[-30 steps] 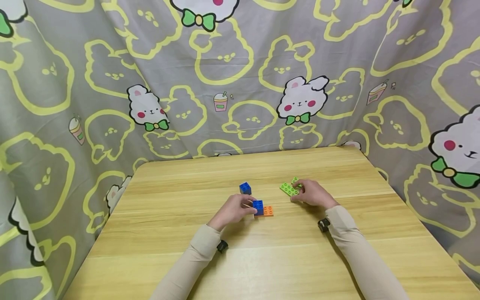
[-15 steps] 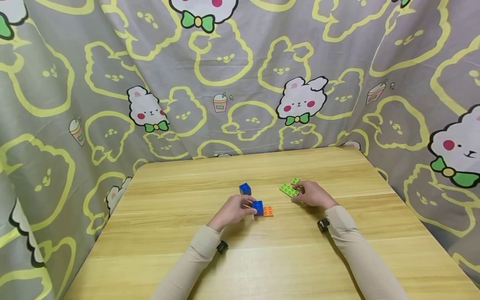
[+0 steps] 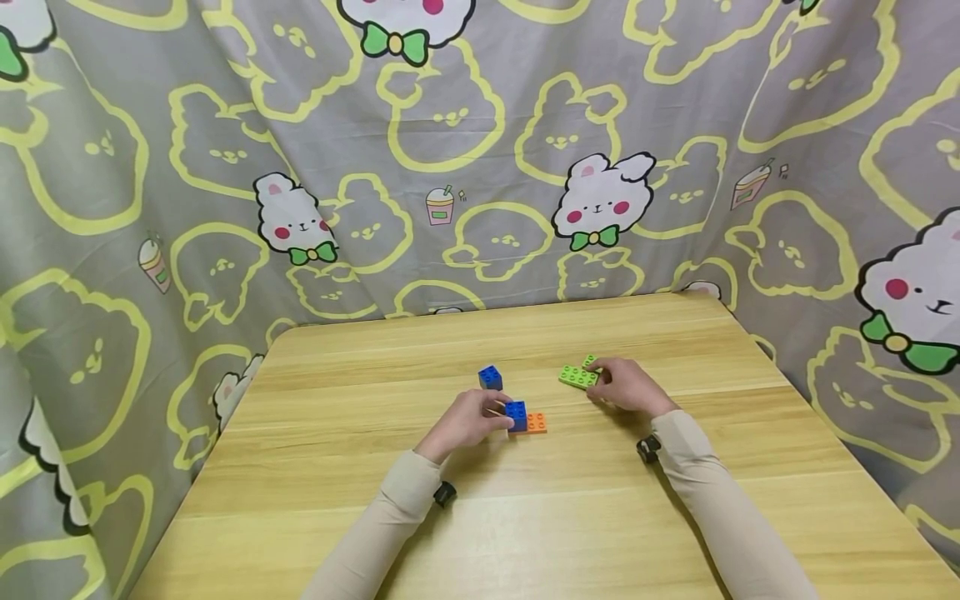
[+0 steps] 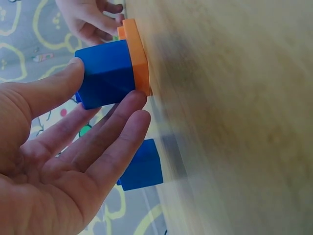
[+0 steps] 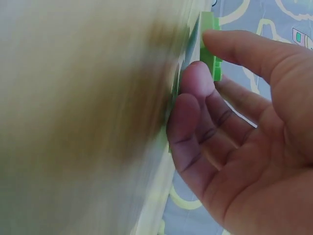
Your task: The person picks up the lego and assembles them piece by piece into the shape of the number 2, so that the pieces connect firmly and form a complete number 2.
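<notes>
My left hand (image 3: 468, 419) holds a blue toy building brick (image 3: 515, 414) between thumb and fingers. That brick sits on the left part of a flat orange building brick (image 3: 537, 422), whose bare studs show to the right. The left wrist view shows the thumb on the blue brick (image 4: 107, 73) and a fingertip right at the orange edge. Farther right, my right hand (image 3: 628, 387) pinches the near end of a flat light-green building brick (image 3: 576, 377); its thumb presses the green side (image 5: 208, 29) in the right wrist view. Another green piece (image 3: 591, 361) lies just behind, partly hidden by the fingers.
A second blue brick (image 3: 491, 377) stands on the wooden table (image 3: 375, 358) behind my left hand. A patterned curtain (image 3: 480, 242) hangs along the table's back and sides. Each wrist carries a small black camera (image 3: 445, 494).
The front green brick has turned slightly under my right fingers, its near end swinging away from me and rightward. My left hand and the blue brick have stayed put.
</notes>
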Tool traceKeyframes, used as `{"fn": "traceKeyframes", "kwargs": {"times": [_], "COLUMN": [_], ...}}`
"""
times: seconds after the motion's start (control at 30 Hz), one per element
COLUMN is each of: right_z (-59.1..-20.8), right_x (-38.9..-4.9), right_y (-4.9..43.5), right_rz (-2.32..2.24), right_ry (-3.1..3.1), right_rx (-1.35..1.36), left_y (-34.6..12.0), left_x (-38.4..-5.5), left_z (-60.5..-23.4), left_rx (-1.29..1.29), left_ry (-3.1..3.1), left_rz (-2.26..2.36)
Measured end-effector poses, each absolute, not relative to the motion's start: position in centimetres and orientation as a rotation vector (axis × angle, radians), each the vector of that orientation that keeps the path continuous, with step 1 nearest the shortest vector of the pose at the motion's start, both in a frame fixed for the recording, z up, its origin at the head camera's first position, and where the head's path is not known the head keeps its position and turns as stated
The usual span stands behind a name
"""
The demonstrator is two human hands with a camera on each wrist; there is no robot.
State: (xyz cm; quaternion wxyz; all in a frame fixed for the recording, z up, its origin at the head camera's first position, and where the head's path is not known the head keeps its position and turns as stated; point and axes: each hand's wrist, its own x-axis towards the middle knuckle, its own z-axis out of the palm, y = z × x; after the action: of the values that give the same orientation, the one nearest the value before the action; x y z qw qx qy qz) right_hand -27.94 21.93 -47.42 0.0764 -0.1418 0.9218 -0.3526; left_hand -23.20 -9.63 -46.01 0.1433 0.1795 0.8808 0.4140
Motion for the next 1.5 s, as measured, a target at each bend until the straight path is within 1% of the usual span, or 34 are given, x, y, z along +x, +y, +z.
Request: {"fn": "traceKeyframes", "kwargs": {"times": [0.3, 0.6, 1.03, 1.2, 1.5], "right_z": [-46.9, -46.1, -44.2, -43.7, -42.5], "right_x": [-27.7, -27.6, -26.8, -26.6, -25.7], "right_y": [21.8, 21.5, 20.3, 19.8, 19.1], "right_rz": [-1.098, -1.116, -1.105, -1.109, -1.107], "right_ry": [2.735, 2.753, 2.781, 2.766, 2.751], "right_rx": [-0.494, -0.471, -0.607, -0.622, -0.665], "left_y": [-9.6, -9.6, -9.5, -9.7, -10.2], "left_x": [-23.2, -23.1, -22.8, -22.8, -23.0], "left_z": [-46.0, -45.9, -46.0, -46.0, -45.1], "left_rx": [0.509, 0.517, 0.556, 0.566, 0.583], "left_ry": [2.535, 2.534, 2.565, 2.555, 2.638], "left_rz": [1.182, 1.183, 1.168, 1.176, 1.268]}}
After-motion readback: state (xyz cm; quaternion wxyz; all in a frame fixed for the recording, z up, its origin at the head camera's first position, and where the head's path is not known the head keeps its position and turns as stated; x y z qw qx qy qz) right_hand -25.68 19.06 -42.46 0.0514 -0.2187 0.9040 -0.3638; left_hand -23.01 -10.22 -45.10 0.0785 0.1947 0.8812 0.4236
